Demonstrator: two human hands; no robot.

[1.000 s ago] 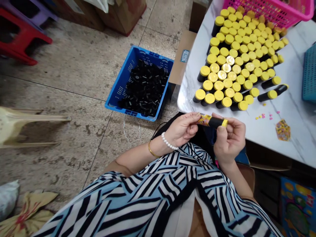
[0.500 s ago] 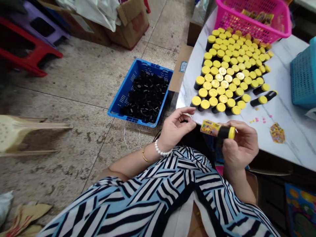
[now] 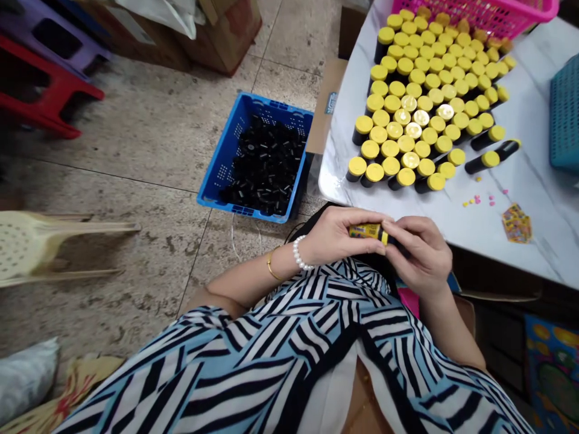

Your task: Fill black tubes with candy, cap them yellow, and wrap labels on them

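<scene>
A small black tube (image 3: 365, 231) with a colourful yellow label lies sideways between my hands, just off the table's near edge. My left hand (image 3: 332, 238) wraps round its labelled end. The fingers of my right hand (image 3: 420, 253) grip the other end, where a yellow band and a black part show; the fingers hide the rest. Beyond my hands, many black tubes with yellow caps (image 3: 406, 143) stand close together on the table. A few more lie tilted or on their sides at the right of the group.
On the white marbled table (image 3: 479, 226) lie small pink and yellow bits (image 3: 477, 199) and a pile of printed labels (image 3: 517, 223). A pink basket (image 3: 493, 18) and a teal basket (image 3: 565, 114) stand there too. A blue crate (image 3: 217, 163) of black parts sits on the floor, left.
My left hand has moved right and closed round the labelled end of the tube. My right hand has shifted slightly left, bringing both hands together. The view has tilted a little downward.
</scene>
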